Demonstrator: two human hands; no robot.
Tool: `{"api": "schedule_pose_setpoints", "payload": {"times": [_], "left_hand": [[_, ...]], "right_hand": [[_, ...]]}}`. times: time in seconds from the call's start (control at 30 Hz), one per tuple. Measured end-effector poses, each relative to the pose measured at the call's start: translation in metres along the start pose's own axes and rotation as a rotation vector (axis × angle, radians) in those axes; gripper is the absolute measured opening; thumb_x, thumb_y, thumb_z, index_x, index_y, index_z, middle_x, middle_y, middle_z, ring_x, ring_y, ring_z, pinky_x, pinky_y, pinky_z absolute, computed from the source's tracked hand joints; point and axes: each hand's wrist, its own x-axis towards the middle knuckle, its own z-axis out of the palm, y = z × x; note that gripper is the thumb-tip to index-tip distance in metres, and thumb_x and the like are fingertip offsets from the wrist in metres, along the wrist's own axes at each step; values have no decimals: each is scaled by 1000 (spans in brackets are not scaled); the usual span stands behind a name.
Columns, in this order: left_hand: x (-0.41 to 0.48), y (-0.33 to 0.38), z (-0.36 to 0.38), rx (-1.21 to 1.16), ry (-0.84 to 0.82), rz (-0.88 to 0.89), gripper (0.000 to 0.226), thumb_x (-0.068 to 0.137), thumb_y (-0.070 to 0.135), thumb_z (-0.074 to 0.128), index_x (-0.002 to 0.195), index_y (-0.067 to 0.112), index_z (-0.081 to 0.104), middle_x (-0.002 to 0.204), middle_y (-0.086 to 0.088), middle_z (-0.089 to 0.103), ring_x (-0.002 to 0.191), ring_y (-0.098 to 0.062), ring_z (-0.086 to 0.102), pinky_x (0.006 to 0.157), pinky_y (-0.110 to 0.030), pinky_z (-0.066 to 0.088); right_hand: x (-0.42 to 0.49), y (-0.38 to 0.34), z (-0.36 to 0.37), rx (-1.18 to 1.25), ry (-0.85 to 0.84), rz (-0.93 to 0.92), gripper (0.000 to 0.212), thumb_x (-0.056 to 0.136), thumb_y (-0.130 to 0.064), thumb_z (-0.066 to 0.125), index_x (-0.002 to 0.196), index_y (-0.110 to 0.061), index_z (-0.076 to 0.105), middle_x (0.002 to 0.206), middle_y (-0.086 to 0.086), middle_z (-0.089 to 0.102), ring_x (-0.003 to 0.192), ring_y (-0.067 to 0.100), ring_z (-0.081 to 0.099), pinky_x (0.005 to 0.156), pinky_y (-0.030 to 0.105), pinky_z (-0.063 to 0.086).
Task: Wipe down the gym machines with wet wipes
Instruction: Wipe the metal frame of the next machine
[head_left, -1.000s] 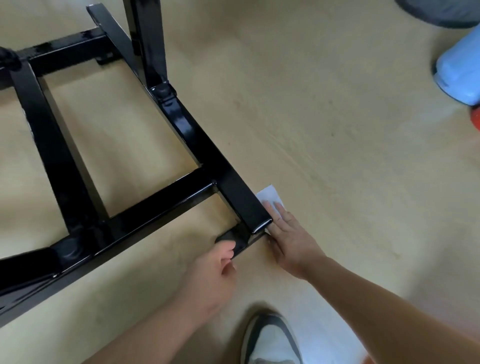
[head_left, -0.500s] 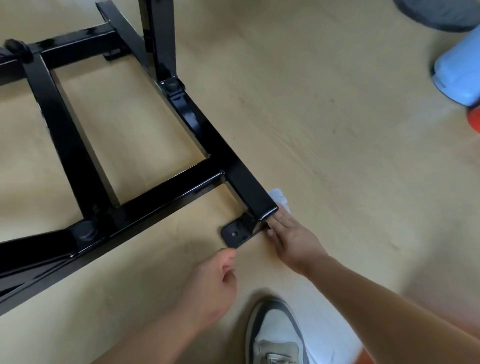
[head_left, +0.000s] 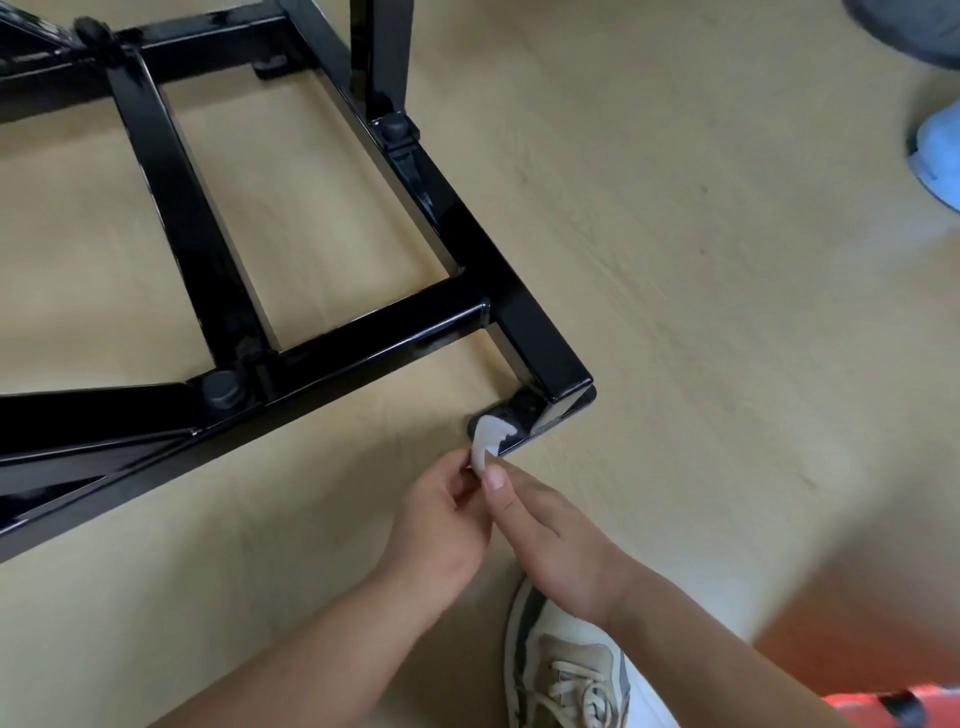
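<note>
A person's left hand (head_left: 441, 514) and right hand (head_left: 561, 535) pinch one wet wipe (head_left: 485, 439). It drapes against the foot plate (head_left: 525, 411) of the black frame (head_left: 519, 312)

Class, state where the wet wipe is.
Head view, lower centre: the wet wipe is pinched between left hand and right hand, tip on the black foot plate.
</note>
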Motion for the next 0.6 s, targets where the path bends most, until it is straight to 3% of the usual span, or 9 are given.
{"api": "schedule_pose_setpoints", "payload": {"times": [0.07, 0.1, 0.17, 0.23, 0.3, 0.4, 0.47, 0.53, 0.6], "left_hand": [[2, 4, -3, -70, 69, -13, 17, 97, 0, 63, 97, 12, 75, 90, -9, 78, 95, -30, 75, 91, -50, 60], [4, 7, -5, -84, 78, -5, 18, 96, -1, 64, 94, 12, 76, 88, -10, 78, 91, -30, 76, 87, -48, 61], [10, 11, -12, -19, 94, 34, 14, 95, 7, 70, 91, 18, 78, 85, -2, 79, 85, -20, 77, 80, -40, 61], [23, 8, -22, 112, 140, 70, 11, 94, 16, 73, 90, 24, 79, 83, 5, 79, 81, -13, 76, 74, -34, 61], [44, 6, -31, 284, 247, 163, 15, 95, 16, 68, 93, 26, 78, 81, 9, 77, 79, -13, 74, 69, -34, 60], [78, 6, -31, 576, 371, 373, 25, 94, 7, 59, 107, 19, 77, 89, 5, 74, 81, -18, 70, 69, -33, 57], [95, -3, -19, 683, 261, 489, 29, 93, 2, 60, 115, 14, 74, 100, -2, 70, 90, -22, 66, 78, -37, 57], [99, -23, -2, 809, 60, 499, 28, 95, 13, 60, 119, 24, 69, 116, 3, 60, 104, -22, 60, 88, -38, 55], [93, -37, 11, 967, -3, 491, 31, 98, 24, 54, 127, 33, 59, 137, 10, 46, 120, -20, 46, 96, -32, 49]], "right_hand": [[-1, -9, -6, -62, -50, 13, 62, 102, -73, 29, 138, -30, 55, 137, -12, 59, 133, 6, 51, 115, 36, 39], [-1, -13, -9, -161, -36, -29, 53, 104, -69, 29, 131, -34, 58, 127, -16, 62, 123, 3, 55, 107, 35, 45], [0, -21, -17, -447, 150, -167, 40, 108, -56, 31, 108, -35, 65, 97, -17, 64, 91, 4, 61, 81, 36, 53], [3, -28, -28, -606, 451, -292, 34, 108, -44, 41, 98, -32, 72, 86, -15, 66, 78, 8, 62, 68, 38, 53], [13, -23, -39, -654, 673, -426, 26, 105, -29, 52, 109, -20, 76, 104, -5, 73, 96, 15, 68, 80, 36, 56], [34, -5, -45, -713, 703, -479, 33, 100, -15, 57, 128, -4, 70, 141, 11, 63, 136, 25, 56, 109, 43, 49], [41, 7, -44, -719, 658, -471, 39, 101, -16, 55, 136, -2, 65, 151, 12, 55, 146, 24, 46, 116, 48, 42], [43, 19, -45, -741, 630, -516, 42, 101, -16, 54, 140, 0, 61, 155, 13, 50, 149, 25, 41, 118, 51, 39], [41, 24, -48, -780, 622, -570, 44, 101, -15, 53, 142, 0, 58, 156, 14, 48, 150, 26, 40, 119, 51, 37]]}}
